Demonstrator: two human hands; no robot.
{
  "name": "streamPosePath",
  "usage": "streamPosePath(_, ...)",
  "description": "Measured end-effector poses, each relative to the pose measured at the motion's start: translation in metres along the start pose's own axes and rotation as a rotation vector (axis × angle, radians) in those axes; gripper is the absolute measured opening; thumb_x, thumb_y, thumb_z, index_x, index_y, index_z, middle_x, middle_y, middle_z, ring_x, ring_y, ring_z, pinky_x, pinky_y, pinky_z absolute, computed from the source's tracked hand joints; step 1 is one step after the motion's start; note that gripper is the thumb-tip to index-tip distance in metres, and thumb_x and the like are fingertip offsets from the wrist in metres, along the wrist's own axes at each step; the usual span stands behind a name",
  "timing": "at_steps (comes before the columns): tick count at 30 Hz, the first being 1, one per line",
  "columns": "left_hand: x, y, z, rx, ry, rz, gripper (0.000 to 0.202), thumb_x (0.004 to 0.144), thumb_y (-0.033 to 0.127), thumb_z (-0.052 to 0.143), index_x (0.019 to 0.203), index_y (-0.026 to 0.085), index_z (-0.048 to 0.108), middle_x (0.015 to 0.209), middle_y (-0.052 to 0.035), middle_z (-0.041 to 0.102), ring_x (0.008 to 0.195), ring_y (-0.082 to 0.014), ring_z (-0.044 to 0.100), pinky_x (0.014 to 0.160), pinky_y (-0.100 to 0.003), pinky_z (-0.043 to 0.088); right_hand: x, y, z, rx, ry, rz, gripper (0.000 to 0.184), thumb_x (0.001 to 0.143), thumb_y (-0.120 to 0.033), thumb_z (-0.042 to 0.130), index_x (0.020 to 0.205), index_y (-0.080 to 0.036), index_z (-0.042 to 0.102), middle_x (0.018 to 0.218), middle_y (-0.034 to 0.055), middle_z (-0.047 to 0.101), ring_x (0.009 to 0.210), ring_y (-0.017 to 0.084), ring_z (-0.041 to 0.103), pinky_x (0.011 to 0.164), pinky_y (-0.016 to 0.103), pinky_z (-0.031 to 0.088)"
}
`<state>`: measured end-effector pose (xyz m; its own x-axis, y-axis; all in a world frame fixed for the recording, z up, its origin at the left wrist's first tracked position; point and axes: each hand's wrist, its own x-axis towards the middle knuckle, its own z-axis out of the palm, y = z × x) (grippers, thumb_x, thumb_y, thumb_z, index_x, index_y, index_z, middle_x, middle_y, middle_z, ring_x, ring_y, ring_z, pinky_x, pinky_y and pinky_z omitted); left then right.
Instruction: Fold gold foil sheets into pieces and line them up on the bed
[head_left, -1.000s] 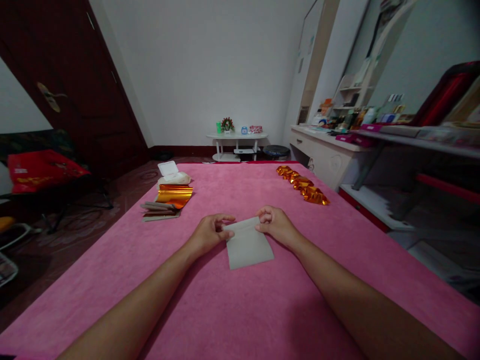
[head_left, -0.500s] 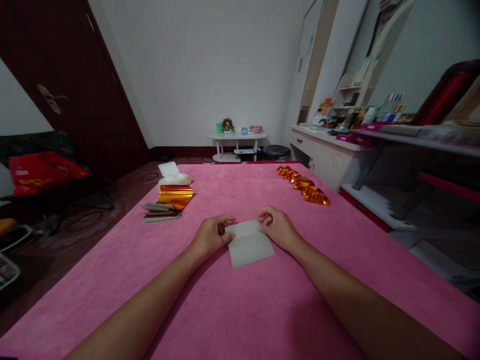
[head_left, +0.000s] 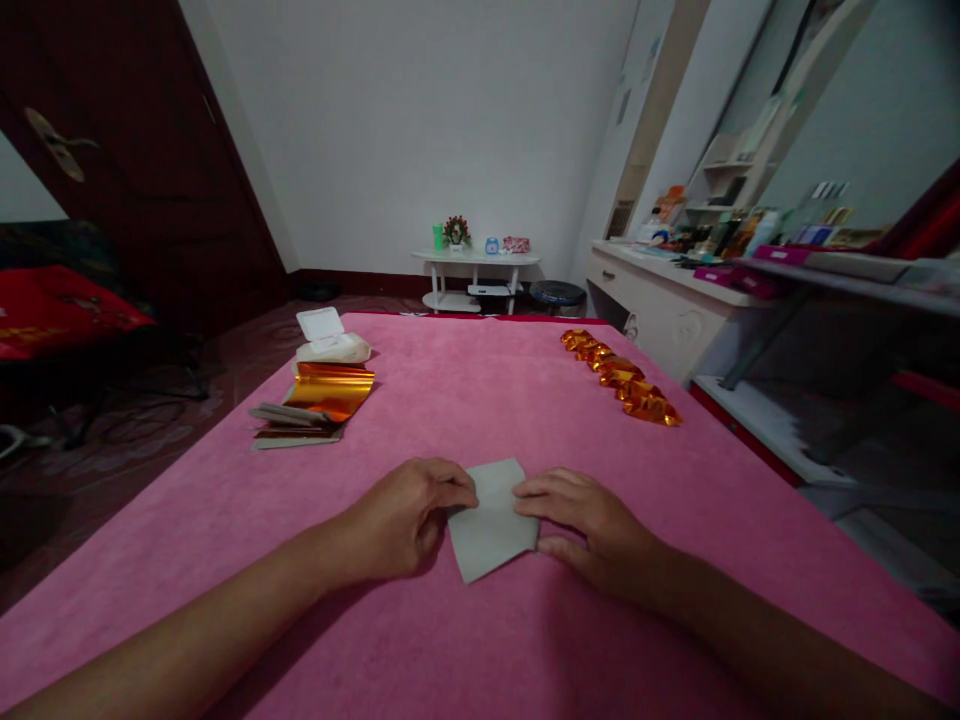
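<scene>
A pale grey-green square of paper (head_left: 491, 520) lies turned at an angle on the pink cloth, a corner pointing towards me. My left hand (head_left: 409, 515) is closed on its left edge, fingertips pressed together over the paper. On the opposite side my right hand (head_left: 600, 530) grips the right edge. Its fingers reach onto the sheet and its thumb touches the lower right corner. Left of my hands is a loose stack of sheets (head_left: 296, 425), with a shiny gold sheet (head_left: 334, 390) curling up behind it.
A row of crumpled gold foil pieces (head_left: 622, 378) lies at the right of the pink-covered table (head_left: 450, 390). An opened white packet (head_left: 334, 345) sits at the far left. Beyond the table stand a small white table (head_left: 476, 257) and, to the right, a dresser (head_left: 660, 300) with bottles.
The paper has turned and come closer to me. Both hands moved nearer with it; the right fingers went from curled at its top corner to extended along its right edge. The view shifted slightly.
</scene>
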<state>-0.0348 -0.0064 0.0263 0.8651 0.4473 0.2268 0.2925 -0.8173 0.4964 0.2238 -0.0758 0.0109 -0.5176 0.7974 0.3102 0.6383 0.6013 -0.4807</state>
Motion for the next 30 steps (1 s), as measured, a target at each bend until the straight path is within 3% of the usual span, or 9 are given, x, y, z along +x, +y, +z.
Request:
streamPosePath(4, -0.006, 0.007, -0.008, -0.011, -0.022, -0.042, 0.058, 0.06, 0.007, 0.054, 0.115, 0.022, 0.058, 0.11, -0.0051, 0.06, 0.093, -0.0195, 0.056, 0.087, -0.033, 0.043, 0.0, 0.005, -0.002, 0.076, -0.016, -0.027, 0.054, 0.074, -0.007, 0.052, 0.123, -0.029, 0.054, 0.124, 0.0049, 0.058, 0.116, 0.022, 0.05, 0.1, 0.043, 0.037)
streamPosePath(8, -0.006, 0.008, 0.002, -0.009, 0.037, -0.116, 0.054, 0.062, 0.018, 0.062, 0.115, 0.024, 0.058, 0.113, -0.0053, 0.057, 0.097, -0.0221, 0.054, 0.089, -0.037, 0.041, 0.001, 0.006, -0.005, 0.153, -0.008, 0.014, 0.065, 0.068, -0.004, 0.053, 0.127, -0.03, 0.048, 0.124, 0.0045, 0.057, 0.118, 0.023, 0.048, 0.102, 0.044, 0.036)
streamPosePath(14, -0.006, 0.001, 0.015, -0.02, 0.115, -0.14, 0.037, 0.076, 0.016, 0.055, 0.111, 0.026, 0.062, 0.107, -0.0042, 0.061, 0.096, -0.0194, 0.055, 0.086, -0.035, 0.043, 0.003, 0.004, -0.003, 0.111, -0.013, 0.033, 0.05, 0.074, -0.024, 0.067, 0.121, -0.032, 0.053, 0.122, 0.0053, 0.058, 0.114, 0.024, 0.051, 0.098, 0.043, 0.04)
streamPosePath(18, -0.006, -0.002, 0.016, -0.109, 0.158, -0.163, 0.026, 0.086, 0.019, 0.047, 0.103, 0.023, 0.067, 0.1, -0.0047, 0.064, 0.09, -0.0168, 0.058, 0.081, -0.031, 0.045, 0.001, 0.004, -0.004, 0.07, -0.042, 0.042, 0.048, 0.076, -0.033, 0.068, 0.122, -0.031, 0.054, 0.122, 0.0063, 0.058, 0.116, 0.026, 0.049, 0.099, 0.043, 0.037)
streamPosePath(22, -0.002, -0.001, 0.016, -0.153, 0.188, -0.224, 0.024, 0.089, 0.024, 0.046, 0.086, 0.02, 0.07, 0.094, -0.0051, 0.065, 0.084, -0.0155, 0.059, 0.075, -0.027, 0.046, 0.011, 0.003, -0.003, 0.215, 0.019, 0.175, 0.018, 0.088, -0.028, 0.051, 0.099, -0.026, 0.065, 0.095, 0.0045, 0.066, 0.089, 0.019, 0.059, 0.079, 0.031, 0.046)
streamPosePath(26, -0.001, 0.001, 0.017, -0.163, 0.198, -0.256, 0.028, 0.088, 0.028, 0.048, 0.072, 0.018, 0.069, 0.09, -0.0056, 0.065, 0.079, -0.015, 0.059, 0.072, -0.026, 0.047, 0.03, 0.006, 0.001, 0.264, 0.074, 0.385, 0.025, 0.088, -0.029, 0.05, 0.066, -0.02, 0.06, 0.066, 0.0004, 0.058, 0.063, 0.014, 0.053, 0.058, 0.025, 0.04)
streamPosePath(30, -0.003, 0.001, 0.018, -0.156, 0.218, -0.25, 0.021, 0.086, 0.029, 0.053, 0.078, 0.019, 0.069, 0.093, -0.0061, 0.063, 0.085, -0.0166, 0.057, 0.074, -0.028, 0.046, 0.043, 0.012, 0.008, 0.166, 0.116, 0.535, 0.023, 0.077, -0.027, 0.06, 0.056, -0.02, 0.053, 0.057, -0.0028, 0.05, 0.053, 0.011, 0.044, 0.049, 0.024, 0.031)
